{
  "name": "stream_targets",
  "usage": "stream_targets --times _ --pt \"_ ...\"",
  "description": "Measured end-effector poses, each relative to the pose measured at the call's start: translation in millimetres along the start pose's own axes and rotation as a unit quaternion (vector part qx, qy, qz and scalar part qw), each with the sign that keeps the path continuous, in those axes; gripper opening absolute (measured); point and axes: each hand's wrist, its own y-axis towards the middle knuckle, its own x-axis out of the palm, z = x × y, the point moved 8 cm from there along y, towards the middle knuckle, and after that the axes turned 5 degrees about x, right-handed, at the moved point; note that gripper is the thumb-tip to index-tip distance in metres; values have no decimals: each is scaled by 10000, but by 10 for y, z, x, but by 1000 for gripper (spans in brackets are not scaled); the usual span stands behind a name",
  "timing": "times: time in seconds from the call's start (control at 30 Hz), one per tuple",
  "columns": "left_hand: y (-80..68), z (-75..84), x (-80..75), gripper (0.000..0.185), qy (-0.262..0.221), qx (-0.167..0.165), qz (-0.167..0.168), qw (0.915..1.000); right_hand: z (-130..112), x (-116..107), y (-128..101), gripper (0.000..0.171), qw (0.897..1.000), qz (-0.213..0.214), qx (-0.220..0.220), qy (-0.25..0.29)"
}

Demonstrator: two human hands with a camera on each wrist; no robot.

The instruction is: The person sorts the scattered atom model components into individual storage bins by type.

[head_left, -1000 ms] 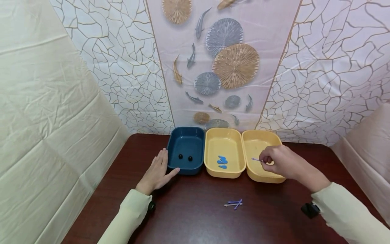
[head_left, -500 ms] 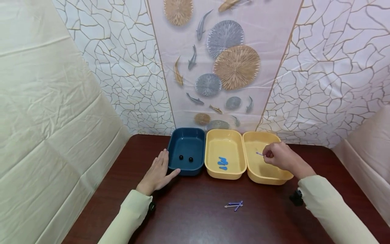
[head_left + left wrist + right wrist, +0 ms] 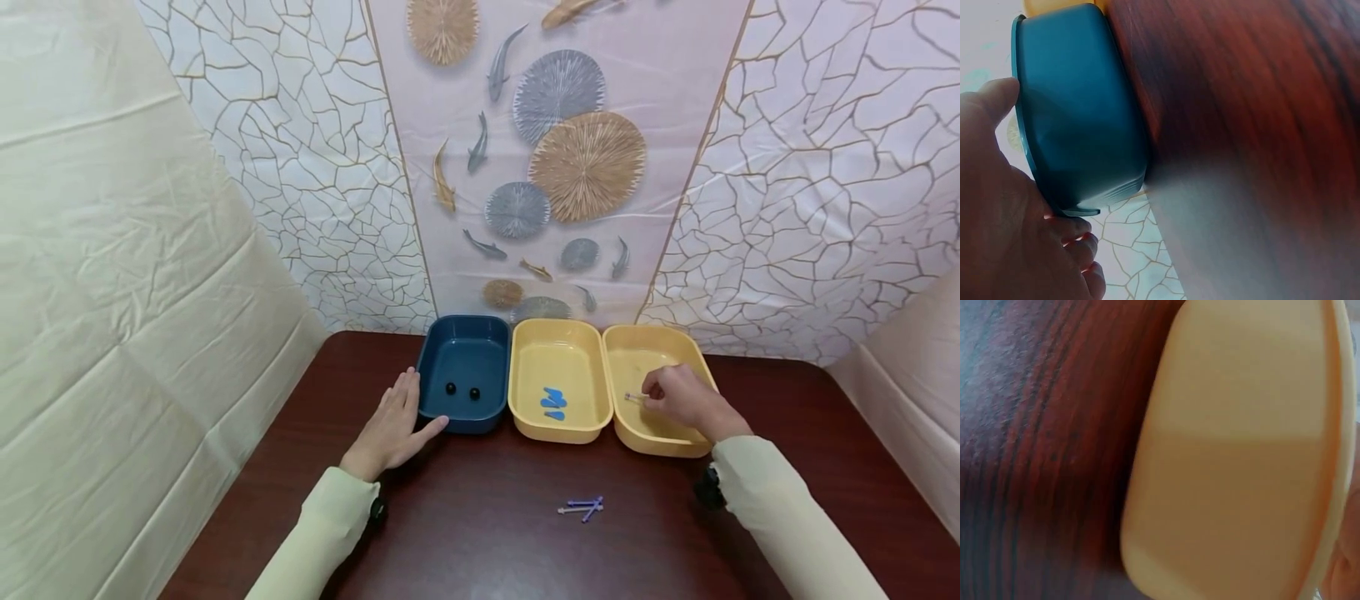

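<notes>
My right hand (image 3: 678, 400) is down inside the right yellow tray (image 3: 697, 350), pinching a small pale plastic stick (image 3: 636, 397) with a knobbed end that points left. In the right wrist view that tray's outer wall (image 3: 1241, 450) hides most of the hand. My left hand (image 3: 390, 425) rests against the left and front rim of the dark blue tray (image 3: 467, 423), fingers straight, thumb spread; the left wrist view shows its thumb touching the rim. On the table lie a few similar sticks (image 3: 582, 503), purple and whitish, crossing one another.
Two black balls (image 3: 474, 393) lie in the blue tray. The middle yellow tray (image 3: 561, 433) holds several blue drop-shaped pieces (image 3: 553, 400). All three trays stand side by side at the back of the dark wooden table (image 3: 480, 542), before a patterned cloth (image 3: 352, 208).
My right hand has moved lower into the right yellow tray with the stick, its forearm shifting left. My left hand stays at the blue tray. The head view has shifted slightly.
</notes>
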Motion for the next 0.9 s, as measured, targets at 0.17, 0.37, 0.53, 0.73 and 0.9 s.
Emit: stream_targets --times 0.17,0.37,0.53,0.73,0.9 --pt "0 -1 12 102 1 12 -19 10000 -95 -131 -25 11 9994 169 -258 -122" --pt "-4 5 -4 102 42 20 -25 10000 -330 -340 -108 15 9973 176 -649 -310" --pt "-1 10 -12 101 25 17 -23 10000 -586 -449 -245 14 9932 289 -1055 -391" --pt "8 -1 -10 101 57 -3 -9 10000 -885 -492 -443 15 9858 426 -1544 -500" --pt "10 5 -5 101 76 8 -11 10000 -1088 -490 -574 15 9802 378 -1868 -538"
